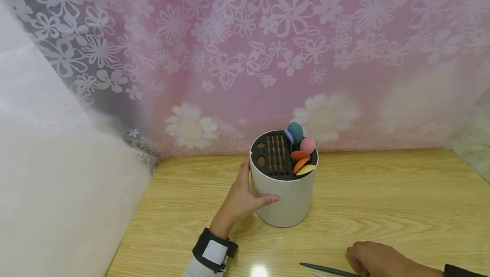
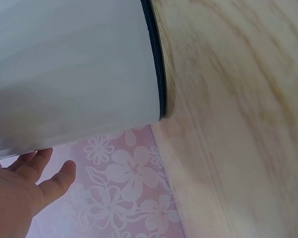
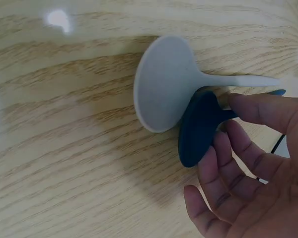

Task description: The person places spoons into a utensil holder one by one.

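- While your left hand (image 1: 240, 200) rests against the white cylindrical holder (image 1: 285, 196), its thumb is curled across the front wall and the fingers go round the side at 9 o'clock; it grips the holder.
- The holder stands upright on the wooden table (image 1: 383, 200), with a black slotted insert (image 1: 273, 155) on top.
- Coloured spoon-like heads (image 1: 300, 151) stick out of the insert at about 2 o'clock: teal, pink, orange, yellow.
- Your right hand (image 3: 248, 168) is at 5 o'clock from the holder, well apart from it, at the table's near edge.
- Its fingers are loosely bent, and the fingertips (image 3: 241, 106) touch the dark blue spoon (image 3: 196, 129).
- A white spoon (image 3: 164, 82) lies flat, partly under the blue one, the two touching.
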Motion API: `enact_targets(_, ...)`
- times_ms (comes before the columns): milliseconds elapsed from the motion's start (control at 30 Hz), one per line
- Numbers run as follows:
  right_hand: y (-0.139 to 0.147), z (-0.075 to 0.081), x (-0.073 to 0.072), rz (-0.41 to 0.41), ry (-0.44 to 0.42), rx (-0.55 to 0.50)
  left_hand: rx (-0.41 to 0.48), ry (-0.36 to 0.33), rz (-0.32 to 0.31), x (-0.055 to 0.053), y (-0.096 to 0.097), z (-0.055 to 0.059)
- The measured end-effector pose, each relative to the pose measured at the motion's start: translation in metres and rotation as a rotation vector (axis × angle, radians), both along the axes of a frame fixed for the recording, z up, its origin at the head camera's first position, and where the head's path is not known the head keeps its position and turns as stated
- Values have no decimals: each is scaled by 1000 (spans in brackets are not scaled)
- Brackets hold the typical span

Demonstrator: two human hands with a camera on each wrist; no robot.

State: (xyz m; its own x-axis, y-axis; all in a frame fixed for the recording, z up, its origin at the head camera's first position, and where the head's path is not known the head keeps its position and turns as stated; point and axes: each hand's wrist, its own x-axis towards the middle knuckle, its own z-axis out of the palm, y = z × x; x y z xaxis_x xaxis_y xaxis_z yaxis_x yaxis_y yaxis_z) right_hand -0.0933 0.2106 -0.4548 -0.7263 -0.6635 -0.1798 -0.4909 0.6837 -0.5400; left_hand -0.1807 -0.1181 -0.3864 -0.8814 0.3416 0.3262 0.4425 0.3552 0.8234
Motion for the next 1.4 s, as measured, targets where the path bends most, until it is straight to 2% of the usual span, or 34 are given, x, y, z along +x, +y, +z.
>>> enact_targets(133,-4,-2,1,2,36,12,2,2,1,0,1,0)
enact_targets(400,-11,1,4,-39,-47,12,0,-4,-16,0,2,0)
enact_targets(567,-11,4,4,-22,-17,-2,12,-1,-23,1,3,-1)
enact_targets(700,-12,11,3,-22,5,-15,0,-9,-5,2,3,-1)
enact_targets(833,-13,25,0,-35,22,-26,-8,-15,4,3,3,-1)
enact_targets(967,-8,46,-9,-61,18,-44,11,-5,-8,1,2,-3)
enact_targets(1200,0,86,-25,-114,3,-100,-26,6,36,-14,1,-26)
enact_targets(1300,0,96,-28,-138,-9,-107,-32,14,44,-18,0,-33)
enact_targets(1400,0,102,-28,-150,1,-117,-29,16,46,-19,0,-35)
